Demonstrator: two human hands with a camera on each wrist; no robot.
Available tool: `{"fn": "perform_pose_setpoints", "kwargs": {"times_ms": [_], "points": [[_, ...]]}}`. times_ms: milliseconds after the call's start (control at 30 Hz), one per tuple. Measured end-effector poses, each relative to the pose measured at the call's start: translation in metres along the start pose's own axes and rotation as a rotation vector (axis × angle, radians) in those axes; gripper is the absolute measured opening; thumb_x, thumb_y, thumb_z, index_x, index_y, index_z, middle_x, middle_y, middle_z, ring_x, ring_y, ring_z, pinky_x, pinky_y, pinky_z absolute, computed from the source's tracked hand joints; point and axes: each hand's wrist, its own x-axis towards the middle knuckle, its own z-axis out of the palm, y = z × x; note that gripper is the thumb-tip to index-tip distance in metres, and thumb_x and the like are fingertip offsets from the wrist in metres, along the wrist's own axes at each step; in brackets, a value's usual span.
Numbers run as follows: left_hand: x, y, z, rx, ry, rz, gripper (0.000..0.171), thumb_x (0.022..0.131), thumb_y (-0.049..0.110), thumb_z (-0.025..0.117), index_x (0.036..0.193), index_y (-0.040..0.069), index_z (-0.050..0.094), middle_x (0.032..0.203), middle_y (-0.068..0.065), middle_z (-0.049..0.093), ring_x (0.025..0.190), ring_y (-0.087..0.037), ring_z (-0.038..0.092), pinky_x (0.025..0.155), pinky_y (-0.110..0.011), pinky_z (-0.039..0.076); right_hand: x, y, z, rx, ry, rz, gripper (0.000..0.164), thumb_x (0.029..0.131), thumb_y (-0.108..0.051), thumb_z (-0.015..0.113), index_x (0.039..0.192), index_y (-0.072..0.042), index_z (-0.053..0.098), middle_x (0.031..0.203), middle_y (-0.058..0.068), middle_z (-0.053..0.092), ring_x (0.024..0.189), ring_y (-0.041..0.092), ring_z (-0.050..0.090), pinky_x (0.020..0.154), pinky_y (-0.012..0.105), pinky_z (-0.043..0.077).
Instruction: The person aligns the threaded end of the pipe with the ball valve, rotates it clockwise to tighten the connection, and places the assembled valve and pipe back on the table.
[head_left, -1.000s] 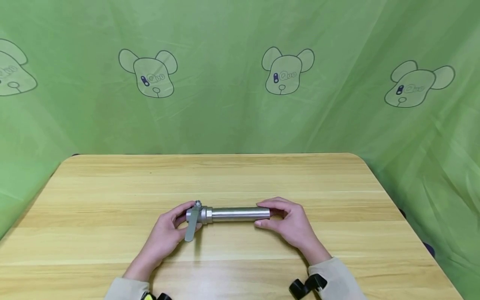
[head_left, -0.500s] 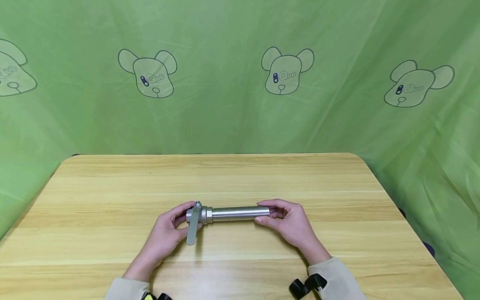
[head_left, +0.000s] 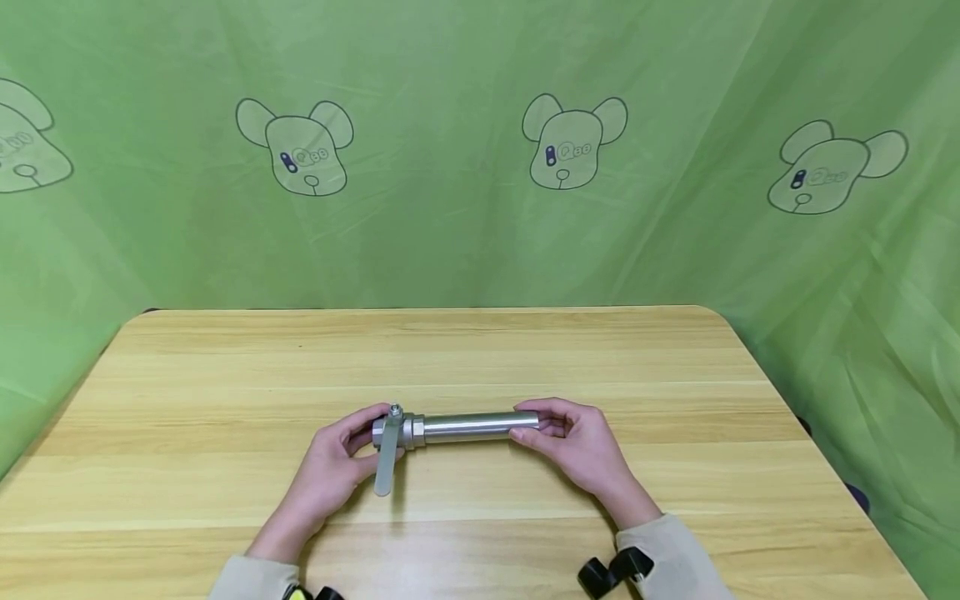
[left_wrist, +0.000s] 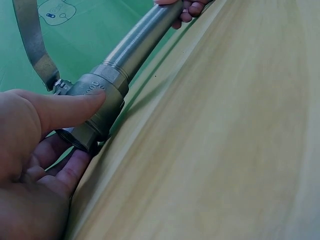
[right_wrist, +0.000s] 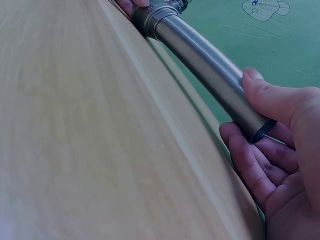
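A silver ball valve (head_left: 408, 431) with a flat lever handle (head_left: 386, 461) is joined to a straight metal pipe (head_left: 472, 427), which lies level across the view. My left hand (head_left: 330, 467) grips the valve body, thumb on the near side and fingers behind and below. In the left wrist view the thumb presses on the valve body (left_wrist: 92, 107), next to raised lettering. At the other end, my right hand (head_left: 581, 442) holds the pipe's open end between thumb and fingers. The right wrist view shows the pipe (right_wrist: 205, 70) with its hollow end near the curled fingers.
A light wood table (head_left: 480, 350) lies under both hands. Behind it hangs a green cloth (head_left: 442, 208) printed with bear heads. Black wrist devices (head_left: 615, 572) sit at the sleeves.
The lever handle has rolled slightly, its free end now lower toward me. The right thumb has moved up a little over the pipe. The left hand stays in place.
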Motion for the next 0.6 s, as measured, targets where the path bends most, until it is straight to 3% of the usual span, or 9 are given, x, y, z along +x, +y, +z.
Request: {"fn": "perform_pose_setpoints", "kwargs": {"times_ms": [367,600], "points": [[0.0003,-0.0004,0.0002,0.001,0.005,0.008,0.062,0.091,-0.004,0.081,0.149,0.005,0.062,0.151,-0.019,0.065,0.139,-0.034,0.065,0.105,-0.022,0.059,0.0012,0.0018,0.0001,-0.006,-0.013,-0.010,0.030,0.087,-0.020,0.091,0.115,-0.015,0.082,0.096,0.006,0.076,0.077,0.011,0.067,0.068,0.021,0.060],[0.0001,-0.0007,-0.0006,0.028,0.008,0.000,0.066,0.090,0.001,0.083,0.151,0.006,0.060,0.152,-0.019,0.064,0.140,-0.035,0.064,0.108,-0.026,0.058,0.0006,0.0040,-0.0024,0.066,-0.060,-0.067,0.053,0.076,-0.014,0.098,0.126,-0.012,0.078,0.098,0.013,0.071,0.079,0.010,0.066,0.067,0.020,0.058]]}}
